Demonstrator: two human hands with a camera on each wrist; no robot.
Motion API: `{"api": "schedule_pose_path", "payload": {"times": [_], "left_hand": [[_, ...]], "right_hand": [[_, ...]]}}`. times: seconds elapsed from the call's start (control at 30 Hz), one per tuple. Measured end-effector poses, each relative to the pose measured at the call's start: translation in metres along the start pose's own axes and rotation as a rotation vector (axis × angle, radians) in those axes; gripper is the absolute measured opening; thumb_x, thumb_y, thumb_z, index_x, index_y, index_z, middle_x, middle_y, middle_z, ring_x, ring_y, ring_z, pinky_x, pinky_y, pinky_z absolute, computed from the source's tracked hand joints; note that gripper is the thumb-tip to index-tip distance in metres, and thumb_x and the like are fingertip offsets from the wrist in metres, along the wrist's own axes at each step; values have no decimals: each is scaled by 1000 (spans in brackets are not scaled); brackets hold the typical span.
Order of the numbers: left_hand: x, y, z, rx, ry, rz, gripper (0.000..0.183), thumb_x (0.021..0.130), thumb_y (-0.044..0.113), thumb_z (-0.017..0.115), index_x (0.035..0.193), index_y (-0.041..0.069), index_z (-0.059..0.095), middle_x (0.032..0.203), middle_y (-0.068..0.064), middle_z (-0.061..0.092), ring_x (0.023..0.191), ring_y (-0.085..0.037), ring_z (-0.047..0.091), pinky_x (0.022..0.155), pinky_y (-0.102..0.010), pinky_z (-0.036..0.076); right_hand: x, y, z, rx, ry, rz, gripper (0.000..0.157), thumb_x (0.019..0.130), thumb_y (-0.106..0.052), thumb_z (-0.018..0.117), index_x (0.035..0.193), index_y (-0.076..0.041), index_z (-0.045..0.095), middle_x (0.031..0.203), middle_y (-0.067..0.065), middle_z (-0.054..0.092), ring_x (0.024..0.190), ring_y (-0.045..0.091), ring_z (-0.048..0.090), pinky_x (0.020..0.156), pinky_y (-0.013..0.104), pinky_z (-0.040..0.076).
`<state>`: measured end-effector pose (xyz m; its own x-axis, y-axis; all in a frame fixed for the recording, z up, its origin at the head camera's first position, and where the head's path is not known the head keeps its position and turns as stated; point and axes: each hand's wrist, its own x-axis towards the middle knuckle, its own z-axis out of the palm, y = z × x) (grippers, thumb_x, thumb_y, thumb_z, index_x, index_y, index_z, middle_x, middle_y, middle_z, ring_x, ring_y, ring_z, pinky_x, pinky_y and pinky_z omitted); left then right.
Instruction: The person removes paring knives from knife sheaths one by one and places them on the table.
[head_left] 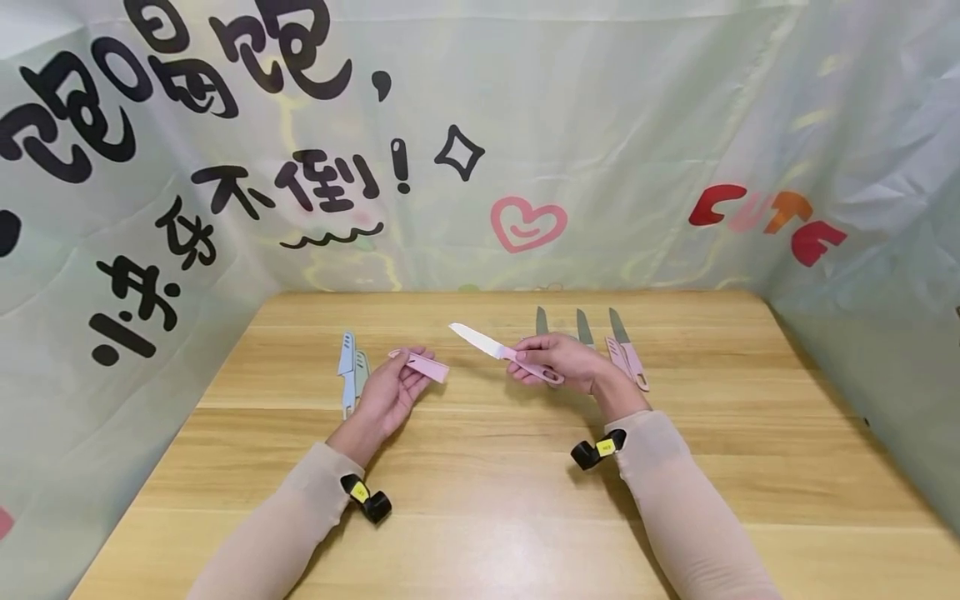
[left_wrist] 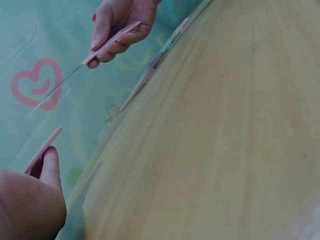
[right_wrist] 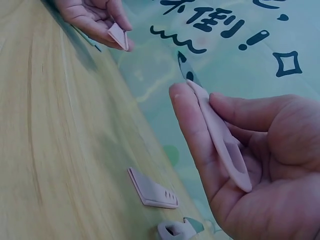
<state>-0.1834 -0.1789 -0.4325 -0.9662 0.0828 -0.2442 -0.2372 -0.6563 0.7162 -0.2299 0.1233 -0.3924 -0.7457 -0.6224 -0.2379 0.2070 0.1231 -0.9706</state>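
Observation:
My left hand (head_left: 384, 398) holds a pink knife sheath (head_left: 429, 367) between thumb and fingers, its wide end toward the right. My right hand (head_left: 570, 360) grips a small knife (head_left: 480, 342) by its pink handle, which has a slot at its butt. The bare blade points left and a little away, apart from the sheath. In the right wrist view the thumb and fingers press on the handle (right_wrist: 220, 135) from both sides. Both knife and sheath are held above the table in the left wrist view.
Left of my left hand lie a blue knife (head_left: 347, 371) and a grey-green sheath or knife (head_left: 362, 367). Beyond my right hand lie a pink-handled knife (head_left: 634, 360), a pink sheath (head_left: 617, 356) and two more blades (head_left: 584, 327), partly hidden. A printed curtain (head_left: 637, 125) surrounds the wooden table (head_left: 480, 517).

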Motion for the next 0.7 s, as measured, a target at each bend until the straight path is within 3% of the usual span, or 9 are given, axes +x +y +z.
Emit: {"api": "schedule_pose_path", "payload": {"times": [0.23, 0.37, 0.7], "left_hand": [[3, 3, 5, 51, -12, -3, 35, 108, 21, 38, 130, -4, 48, 142, -27, 43, 132, -36, 44, 99, -34, 50], [5, 5, 8, 91, -45, 8, 35, 108, 20, 37, 130, -5, 47, 145, -28, 39, 135, -39, 39, 98, -35, 50], [10, 10, 16, 198, -56, 11, 35, 108, 20, 38, 130, -5, 47, 144, -28, 41, 132, -38, 44, 98, -34, 50]], "right_hand": [[2, 0, 1, 42, 49, -12, 37, 103, -8, 49, 132, 14, 48, 111, 27, 64, 105, 35, 65, 85, 33, 57], [3, -2, 3, 57, 78, -8, 38, 103, -7, 48, 133, 15, 46, 108, 23, 66, 104, 35, 65, 87, 35, 57], [5, -5, 5, 52, 143, 5, 34, 104, -9, 47, 132, 10, 50, 127, 37, 53, 107, 38, 62, 95, 47, 52]]}}
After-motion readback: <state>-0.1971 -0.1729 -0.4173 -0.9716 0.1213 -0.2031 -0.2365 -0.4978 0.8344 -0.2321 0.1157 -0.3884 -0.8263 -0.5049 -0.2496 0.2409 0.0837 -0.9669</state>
